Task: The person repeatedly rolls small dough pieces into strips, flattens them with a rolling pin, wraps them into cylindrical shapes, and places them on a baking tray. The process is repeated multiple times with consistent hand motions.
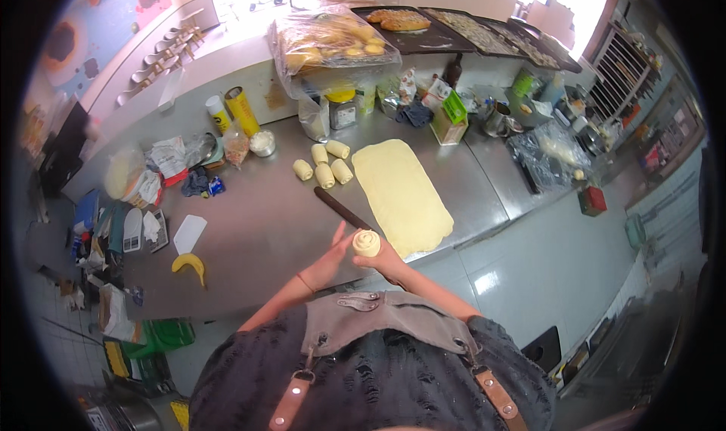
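My right hand (387, 260) grips a rolled piece of dough (366, 243), its spiral end facing up toward me. Beside it, my left hand (333, 259) has its fingers extended along the roll's left side; whether they touch it is hard to tell. Beyond both hands a dark rolling pin (340, 206) lies slantwise on the steel worktable (255, 227), its near end hidden behind them. To its right spreads a long flat sheet of dough (404, 195), reaching the table's front edge. Several small dough rolls (324, 176) stand or lie grouped left of the sheet's far end.
A banana (190, 265) and a white dough scraper (190, 234) lie at left, near kitchen scales (133, 229). Along the back stand a small metal bowl (262, 143), a yellow-lidded jar (342, 109) and a carton (450, 123). Baking trays (417, 37) rest on the ledge above.
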Demonstrator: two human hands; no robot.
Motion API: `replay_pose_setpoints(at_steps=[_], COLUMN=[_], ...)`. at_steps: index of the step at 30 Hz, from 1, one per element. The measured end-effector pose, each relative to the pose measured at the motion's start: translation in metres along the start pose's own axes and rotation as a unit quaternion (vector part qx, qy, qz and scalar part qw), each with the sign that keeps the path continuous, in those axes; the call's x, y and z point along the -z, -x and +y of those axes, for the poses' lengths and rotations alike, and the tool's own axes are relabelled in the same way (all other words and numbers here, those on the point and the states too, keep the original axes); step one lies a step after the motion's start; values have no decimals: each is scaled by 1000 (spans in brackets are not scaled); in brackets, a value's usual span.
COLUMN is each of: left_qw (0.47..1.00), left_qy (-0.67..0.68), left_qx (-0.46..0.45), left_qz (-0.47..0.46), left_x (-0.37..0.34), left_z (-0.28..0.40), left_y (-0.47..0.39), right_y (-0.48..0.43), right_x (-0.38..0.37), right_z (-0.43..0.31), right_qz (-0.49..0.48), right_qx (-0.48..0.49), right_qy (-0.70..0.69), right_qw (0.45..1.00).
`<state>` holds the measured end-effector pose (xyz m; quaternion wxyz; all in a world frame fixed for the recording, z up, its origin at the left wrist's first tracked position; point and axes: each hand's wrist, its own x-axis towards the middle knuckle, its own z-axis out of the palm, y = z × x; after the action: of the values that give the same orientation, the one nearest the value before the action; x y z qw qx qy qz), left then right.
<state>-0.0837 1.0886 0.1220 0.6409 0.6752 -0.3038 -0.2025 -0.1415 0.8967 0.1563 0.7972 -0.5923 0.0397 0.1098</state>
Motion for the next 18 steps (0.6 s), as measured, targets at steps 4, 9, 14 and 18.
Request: replay_pose_setpoints(at_steps=[4, 9, 14, 18], left_qw=[988, 996, 993, 977], left_qy=[104, -81, -78, -120], left_qx=[-34, -14, 7, -88], left_qz=[107, 22, 89, 151], left_x=[-11, -33, -34, -19], left_z=[29, 76, 98, 100], left_y=[-9, 1, 9, 9], right_y=[4, -2, 2, -2], right_x=[5, 1, -19, -45], right_z=[-10, 24, 45, 35], right_qz=[-84, -72, -13, 31], right_qx=[37, 262, 149, 182], right_qy=[124, 288, 207, 281], right_qw=[988, 918, 967, 942])
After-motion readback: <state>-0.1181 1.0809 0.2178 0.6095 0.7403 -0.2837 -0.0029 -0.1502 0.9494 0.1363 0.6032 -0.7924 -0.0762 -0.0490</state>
